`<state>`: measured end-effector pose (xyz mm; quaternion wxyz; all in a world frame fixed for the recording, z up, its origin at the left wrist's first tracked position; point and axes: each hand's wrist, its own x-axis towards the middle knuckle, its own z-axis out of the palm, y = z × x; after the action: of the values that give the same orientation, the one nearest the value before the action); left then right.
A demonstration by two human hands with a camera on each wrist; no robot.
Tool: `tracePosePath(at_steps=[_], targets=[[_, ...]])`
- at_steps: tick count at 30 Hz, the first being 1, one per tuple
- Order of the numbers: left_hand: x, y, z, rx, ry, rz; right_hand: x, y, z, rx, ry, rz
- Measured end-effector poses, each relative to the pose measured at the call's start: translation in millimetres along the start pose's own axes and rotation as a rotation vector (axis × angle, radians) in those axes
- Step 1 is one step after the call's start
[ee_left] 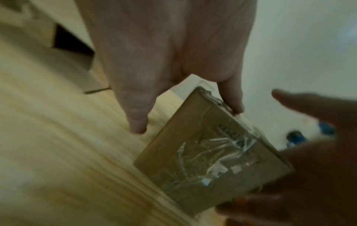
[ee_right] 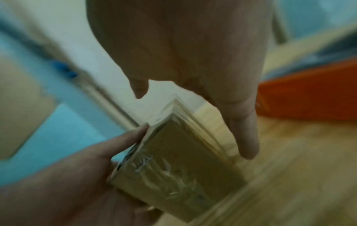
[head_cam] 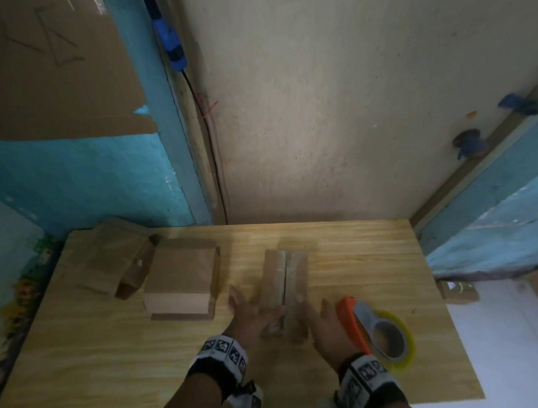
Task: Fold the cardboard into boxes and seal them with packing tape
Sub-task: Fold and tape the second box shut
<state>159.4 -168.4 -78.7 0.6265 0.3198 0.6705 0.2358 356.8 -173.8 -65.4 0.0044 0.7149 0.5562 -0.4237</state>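
Observation:
A small brown cardboard box [head_cam: 285,277] with clear tape along its top seam lies lengthwise at the middle of the wooden table [head_cam: 112,364]. My left hand [head_cam: 254,315] lies against the left side of its near end, fingers straight. On the right side my right hand [head_cam: 325,322] does the same, one fingertip on the top edge. In the left wrist view a finger [ee_left: 234,105] touches the box [ee_left: 203,160] at its top edge. The right wrist view shows the crumpled tape on the box [ee_right: 173,160], which sits between my right hand [ee_right: 193,45] and my left hand [ee_right: 77,175].
An orange tape dispenser [head_cam: 349,320] with a yellow-rimmed tape roll [head_cam: 401,332] lies just right of my right hand. A folded box [head_cam: 183,279] and an unsealed cardboard box [head_cam: 116,259] sit at the back left. Walls close in behind the table.

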Motion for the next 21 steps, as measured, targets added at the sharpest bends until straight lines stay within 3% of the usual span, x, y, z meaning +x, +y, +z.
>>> tracePosePath(at_steps=[1,3,11,13,17,21], targets=[[3.0,-7.3,0.0,-0.078,-0.062,-0.089,1.6,-4.3,6.9,0.261,-0.123,0.051],[2.3,-13.5,4.0,-0.187,-0.174,-0.099,1.4,-10.9,18.2,0.609,-0.202,0.084],[-8.9,24.7,-11.7,-0.026,-0.271,0.198,-21.5,-17.9,13.7,0.698,0.007,-0.024],[-12.3,32.7,-16.8,-0.030,-0.243,0.235,-28.0,-18.7,5.8,0.632,0.028,-0.043],[-15.4,38.9,-20.4,-0.019,-0.185,0.163,-26.6,-17.7,0.9,0.561,-0.011,-0.098],[-22.8,50.1,-31.2,0.379,-0.013,0.228,-23.7,-26.6,-14.7,0.900,-0.072,-0.123]])
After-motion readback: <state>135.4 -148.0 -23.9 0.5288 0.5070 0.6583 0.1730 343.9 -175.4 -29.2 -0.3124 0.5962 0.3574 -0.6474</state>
